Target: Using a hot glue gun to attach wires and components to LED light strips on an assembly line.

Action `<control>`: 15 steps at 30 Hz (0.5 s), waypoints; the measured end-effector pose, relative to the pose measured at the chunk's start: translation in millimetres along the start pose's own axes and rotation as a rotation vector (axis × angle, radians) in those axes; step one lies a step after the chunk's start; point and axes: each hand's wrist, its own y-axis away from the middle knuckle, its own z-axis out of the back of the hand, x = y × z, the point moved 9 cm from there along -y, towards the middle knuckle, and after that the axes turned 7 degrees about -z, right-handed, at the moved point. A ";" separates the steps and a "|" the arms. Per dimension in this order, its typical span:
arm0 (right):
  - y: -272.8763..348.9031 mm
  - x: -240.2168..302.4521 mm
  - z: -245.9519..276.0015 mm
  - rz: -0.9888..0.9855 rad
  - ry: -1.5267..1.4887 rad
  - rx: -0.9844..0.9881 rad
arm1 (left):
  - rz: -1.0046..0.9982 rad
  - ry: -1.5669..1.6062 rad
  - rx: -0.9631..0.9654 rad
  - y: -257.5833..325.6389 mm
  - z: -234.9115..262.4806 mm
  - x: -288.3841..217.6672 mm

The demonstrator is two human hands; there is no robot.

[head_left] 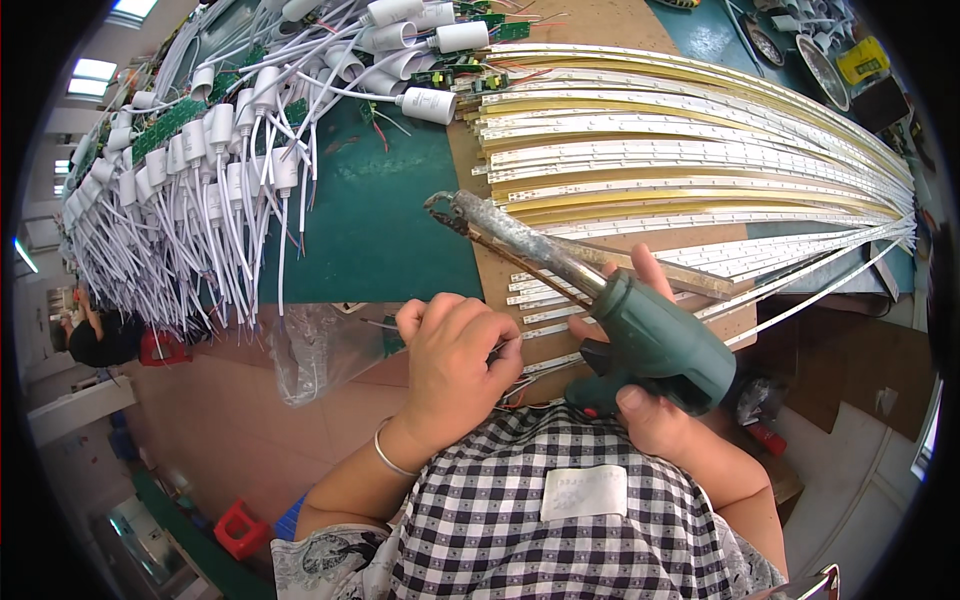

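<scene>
Gun (668, 340) sits in the partly closed right hand (660, 425); long axis runs near-right to far-left, tip beyond the half-curled left hand (455, 365), whose contents cannot be told.

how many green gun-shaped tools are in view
1: the green gun-shaped tool is in the right hand, its metal barrel pointing to the upper left. Others may be hidden.
</scene>
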 end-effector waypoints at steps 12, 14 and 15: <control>57.7 -8.7 48.5 -0.249 -0.088 0.053 | 0.001 -0.015 -0.008 -4.0 2.5 1.3; 77.7 -10.3 64.4 -0.231 0.025 0.023 | -0.002 -0.009 0.001 -5.5 1.0 0.5; 86.4 -10.0 69.8 -0.203 0.174 0.010 | -0.002 -0.002 0.004 -5.9 1.5 1.0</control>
